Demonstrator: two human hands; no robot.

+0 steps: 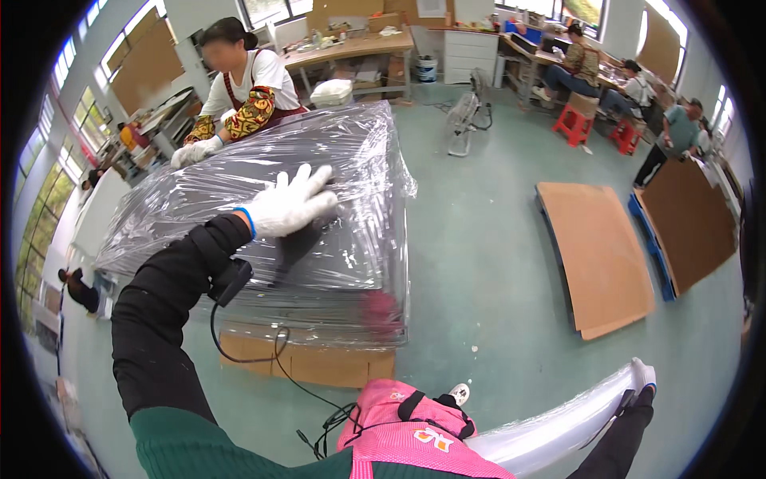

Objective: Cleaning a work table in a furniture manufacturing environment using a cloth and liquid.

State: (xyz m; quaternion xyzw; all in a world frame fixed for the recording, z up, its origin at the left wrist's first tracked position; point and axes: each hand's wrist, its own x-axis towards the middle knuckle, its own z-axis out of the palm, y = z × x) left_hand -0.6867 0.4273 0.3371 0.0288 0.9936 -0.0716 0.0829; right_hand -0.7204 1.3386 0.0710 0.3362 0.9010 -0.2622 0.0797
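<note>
Currently left hand [291,203], gloved, fingers spread, presses flat on the wrapped stack [263,215] at frame centre. Right hand [638,382], lower right, grips the film roll [558,431], fingers closed. Best keep film taut, palm smoothing wrinkles outward.

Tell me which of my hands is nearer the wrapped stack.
Left. Your left hand lies flat on top of the wrapped stack; your right hand is off to its right, holding the film roll.

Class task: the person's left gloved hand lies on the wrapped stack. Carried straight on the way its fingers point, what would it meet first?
The left hand points up-right across the film-wrapped stack; it would probably slide over more wrap to its far right edge. Depth is unclear.
</note>
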